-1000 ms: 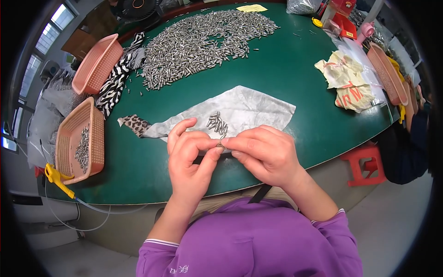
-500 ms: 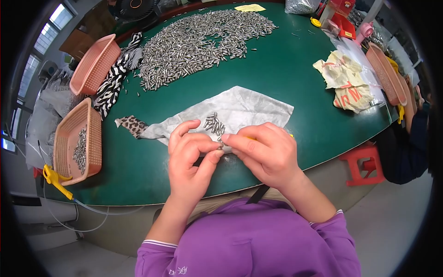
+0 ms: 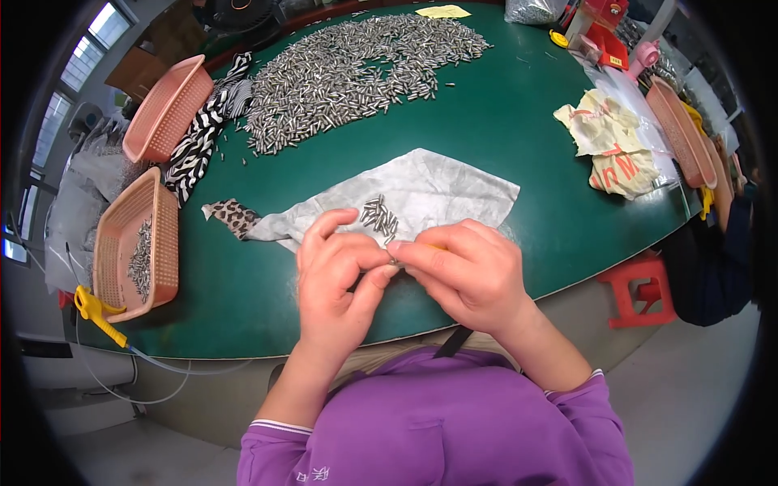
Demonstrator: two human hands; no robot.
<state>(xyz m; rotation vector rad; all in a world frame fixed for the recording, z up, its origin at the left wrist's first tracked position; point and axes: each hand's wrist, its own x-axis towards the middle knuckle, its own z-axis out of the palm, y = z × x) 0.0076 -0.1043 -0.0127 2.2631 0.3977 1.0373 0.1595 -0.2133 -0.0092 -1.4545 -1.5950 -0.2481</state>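
My left hand [image 3: 336, 271] is closed, thumb and index finger pinching a small shiny metal pin [image 3: 393, 261] that the fingers mostly cover. Against it come the pinched fingertips of my right hand [image 3: 470, 271]. Inside that hand a sliver of a thin yellow thing [image 3: 438, 247] shows; the fingers hide the rest of it. Just beyond my fingertips, a small heap of metal pins [image 3: 378, 217] lies on a crumpled grey cloth [image 3: 446, 186]. A leopard-print cloth [image 3: 232, 219] touches the grey cloth's left end.
A wide pile of metal pins [image 3: 340, 81] covers the far part of the green table [image 3: 519, 105]. Two pink baskets [image 3: 166, 279] stand at the left, the nearer holding pins, beside a yellow air gun [image 3: 99, 314]. Yellowish rags [image 3: 612, 146] lie right; a red stool [image 3: 640, 292] stands below.
Both hands stay almost in place, fingertips together. The pin between them has turned slightly and is now more covered. The view has shifted a little.
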